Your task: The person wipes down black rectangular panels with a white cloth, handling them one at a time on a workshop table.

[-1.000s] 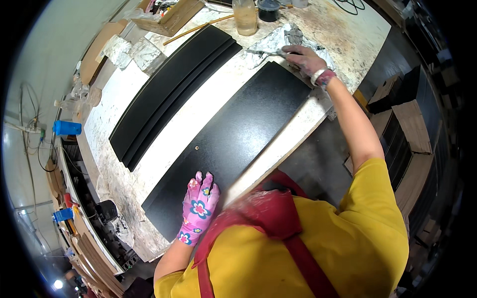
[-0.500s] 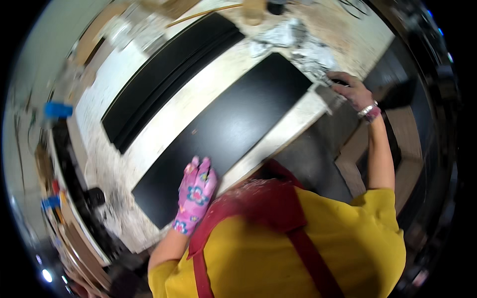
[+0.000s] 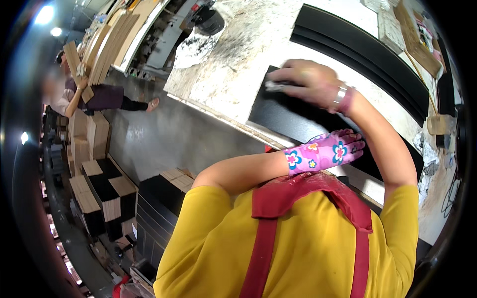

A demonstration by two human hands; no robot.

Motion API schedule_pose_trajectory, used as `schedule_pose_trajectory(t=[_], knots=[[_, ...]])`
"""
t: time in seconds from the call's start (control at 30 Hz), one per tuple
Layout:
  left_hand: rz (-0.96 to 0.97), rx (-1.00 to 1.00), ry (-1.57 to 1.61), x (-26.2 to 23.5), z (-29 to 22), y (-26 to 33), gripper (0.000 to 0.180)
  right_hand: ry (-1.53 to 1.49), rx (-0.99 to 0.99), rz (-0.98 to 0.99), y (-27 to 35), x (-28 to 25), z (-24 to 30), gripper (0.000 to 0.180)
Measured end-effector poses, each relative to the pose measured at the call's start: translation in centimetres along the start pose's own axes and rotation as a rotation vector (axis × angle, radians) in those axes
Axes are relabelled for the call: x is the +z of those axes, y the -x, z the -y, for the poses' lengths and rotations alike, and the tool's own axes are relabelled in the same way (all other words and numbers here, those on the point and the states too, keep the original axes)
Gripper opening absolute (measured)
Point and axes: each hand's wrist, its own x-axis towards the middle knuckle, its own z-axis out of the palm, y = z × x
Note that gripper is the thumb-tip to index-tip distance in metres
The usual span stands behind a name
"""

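A long black board [image 3: 288, 119] lies on the pale, stained worktable [image 3: 233, 62]. My right hand [image 3: 310, 84], bare and with a watch at the wrist, is over the board's left end. Its fingers are closed on a small pale wad [image 3: 275, 86], blurred by motion; its material is hard to make out. Nearer to me, my left hand [image 3: 330, 151], in a pink flowered glove, is stretched out flat at the board, below the right forearm. That forearm crosses above the board and hides part of it. Beyond it lies a stack of curved-looking black boards [image 3: 357, 42].
A dark pot [image 3: 207, 21] stands by a smeared white cloth [image 3: 196, 49] at the table's far left corner. To the right are a thin stick [image 3: 422, 82], a jar [image 3: 439, 125] and crumpled rags [image 3: 426, 154]. Board stacks [image 3: 107, 198] and a person [image 3: 102, 94] carrying wood strips are at left.
The view has swung left. My right hand has moved from the board's right end to its left end. My gloved hand now rests nearer the middle of the board.
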Motion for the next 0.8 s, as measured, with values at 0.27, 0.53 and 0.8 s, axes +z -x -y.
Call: schedule_pose_trajectory(t=[0.27, 0.53, 0.8], knots=[[-0.053, -0.253, 0.436, -0.9, -0.9, 0.7, 0.041, 0.177, -0.415, 0.292, -7.1, 6.5, 3.1, 0.015], [0.030, 0.037, -0.706, 3.2, 0.0, 0.5, 0.045, 0.808, -0.051, 0.053, -12.8, -1.3, -7.1, 0.018], [-0.204, -0.043, -0.024, 6.4, -0.3, -0.6, 0.037, 0.065, 0.302, 0.049, -19.4, 3.4, -4.4, 0.042]])
